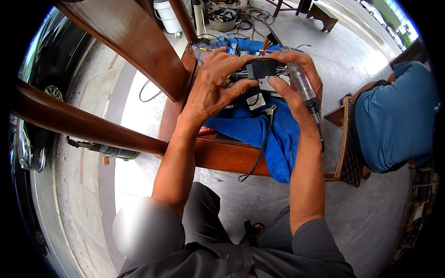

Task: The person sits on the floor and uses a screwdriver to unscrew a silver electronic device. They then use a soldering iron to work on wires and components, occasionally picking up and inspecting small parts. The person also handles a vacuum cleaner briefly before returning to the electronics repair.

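A small black boxy connector (261, 69) is pinched between both hands above a wooden bench (222, 157). My left hand (211, 85) grips its left end with thumb and fingers. From the right, my right hand (295, 105) holds the other end between thumb and forefinger. That same hand also carries a clear-handled test probe (300, 81), its thin tip pointing up and away and its cord running down toward the wrist. Thin coloured wires show behind the connector, partly hidden by my fingers. Just below lies a black module with a white label (256, 102).
A blue cloth (280, 139) hangs over the bench edge, with a metal clip (270, 110) and black cable on it. Wooden posts (92, 116) rise at left. A seated person in blue (394, 116) is at right. Behind stand a white bucket (168, 16) and a basin of parts (222, 23).
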A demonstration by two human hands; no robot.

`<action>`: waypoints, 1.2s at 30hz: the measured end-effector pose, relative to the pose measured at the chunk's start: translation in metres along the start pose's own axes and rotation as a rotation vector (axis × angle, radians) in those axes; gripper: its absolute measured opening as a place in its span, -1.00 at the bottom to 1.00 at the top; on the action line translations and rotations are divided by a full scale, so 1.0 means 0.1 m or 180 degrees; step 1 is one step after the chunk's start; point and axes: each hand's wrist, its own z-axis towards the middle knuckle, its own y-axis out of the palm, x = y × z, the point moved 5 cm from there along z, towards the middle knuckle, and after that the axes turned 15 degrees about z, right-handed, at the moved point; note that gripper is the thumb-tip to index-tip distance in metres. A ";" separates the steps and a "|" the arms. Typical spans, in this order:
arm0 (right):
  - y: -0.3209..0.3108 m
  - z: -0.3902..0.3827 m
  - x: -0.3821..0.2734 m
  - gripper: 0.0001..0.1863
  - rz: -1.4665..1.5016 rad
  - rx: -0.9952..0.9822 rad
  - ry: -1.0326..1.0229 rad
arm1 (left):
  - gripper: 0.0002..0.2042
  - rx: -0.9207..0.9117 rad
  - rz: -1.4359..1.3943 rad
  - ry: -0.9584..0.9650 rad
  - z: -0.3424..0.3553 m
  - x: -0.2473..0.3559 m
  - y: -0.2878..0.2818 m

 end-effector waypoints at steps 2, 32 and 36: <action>-0.01 0.02 -0.02 -0.58 -0.0031 -0.0071 -0.0136 | -0.53 0.0030 -0.0024 0.0022 0.01 0.02 0.00; 0.00 -0.04 0.08 -0.68 0.0234 0.1033 -0.0028 | -0.59 0.0054 -0.2382 -0.2156 -0.14 0.02 0.31; 0.05 -0.05 0.06 -0.67 -0.0247 0.0712 -0.0158 | -0.59 0.0264 -0.3389 -0.2384 -0.12 -0.14 0.36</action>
